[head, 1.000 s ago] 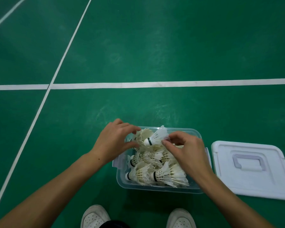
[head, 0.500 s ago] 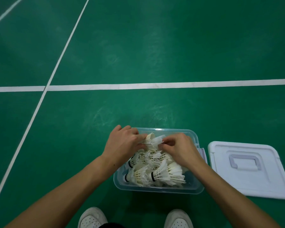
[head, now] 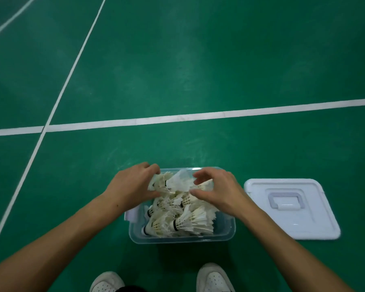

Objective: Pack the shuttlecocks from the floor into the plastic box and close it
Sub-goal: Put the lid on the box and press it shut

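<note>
1. Clear plastic box [head: 181,239] on the green court floor [head: 198,60], straight ahead of 2 white shoes [head: 214,278], heaped with feather shuttlecocks [head: 190,223]; none seen loose on the floor in view.
2. Left hand [head: 133,185] at 10 o'clock of the box, fingers curled over the pile and pinching the topmost shuttlecock [head: 180,183] near its cork end, probably to steer it into a gap.
3. Right hand [head: 217,191] at 1 o'clock, fingers spread and slightly hooked, just beside the same shuttlecock's skirt but apparently not gripping; likely steadying feathers so nothing springs out.
4. Lower shuttlecocks laid on their sides, corks mostly toward 9 o'clock, a layout suited to nesting skirts and saving height.
5. White lid [head: 291,207] flat on the floor at 3 o'clock, handle up, apart from the box: close by for the last step.
6. Judged stage: packing nearly done, closing not yet begun; pile must sit below the rim or the lid may crush feathers.
</note>
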`<state>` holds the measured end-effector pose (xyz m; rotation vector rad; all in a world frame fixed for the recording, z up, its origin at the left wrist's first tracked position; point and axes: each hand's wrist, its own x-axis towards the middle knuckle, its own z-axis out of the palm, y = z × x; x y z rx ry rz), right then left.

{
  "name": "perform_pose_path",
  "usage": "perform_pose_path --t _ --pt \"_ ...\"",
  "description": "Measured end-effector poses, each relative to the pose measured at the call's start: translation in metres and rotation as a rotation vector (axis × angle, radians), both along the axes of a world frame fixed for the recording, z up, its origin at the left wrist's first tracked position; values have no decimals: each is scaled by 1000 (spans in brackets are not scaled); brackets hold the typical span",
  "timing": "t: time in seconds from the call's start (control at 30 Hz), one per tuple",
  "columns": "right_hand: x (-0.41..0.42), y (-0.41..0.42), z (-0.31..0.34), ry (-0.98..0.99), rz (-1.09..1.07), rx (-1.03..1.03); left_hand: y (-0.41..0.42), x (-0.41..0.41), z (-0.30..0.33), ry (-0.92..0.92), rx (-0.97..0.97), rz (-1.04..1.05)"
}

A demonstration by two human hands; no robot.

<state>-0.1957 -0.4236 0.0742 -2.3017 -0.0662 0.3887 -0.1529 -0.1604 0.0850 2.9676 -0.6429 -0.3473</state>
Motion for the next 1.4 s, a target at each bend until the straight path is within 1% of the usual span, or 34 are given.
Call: perform_pose_path --t 0.1,0.27,0.43,0.63,0.77,0.87,0.97,1.1,1.23,1.4 --pt "-9 -27 14 -56 -27 8 -14 3 27 -23 -34 -5" --pt "-30 -80 28 -191 -197 80 -89 -11 45 -26 -338 -19" --pt "-52 -147 29 -224 -326 49 -175 -24 29 37 -509 -58" --pt "-73 -235 10 -172 -456 -67 -258 -36 -5 185 -613 -49" --pt "-88 -281 -13 -91 -518 -156 -295 -43 -36 299 -600 -2" --pt "-101 -305 -34 -5 -553 -196 -309 -49 -61 442 -554 134" --pt "-111 -316 -56 66 -569 -221 -312 -54 -86 556 -469 217" --pt "-118 -309 -82 128 -576 -229 -308 -57 -105 650 -402 236" --pt "-121 -299 -105 163 -634 -228 -307 -63 -106 711 -453 305" --pt "-120 -298 -111 145 -715 -176 -312 -65 -99 721 -536 376"
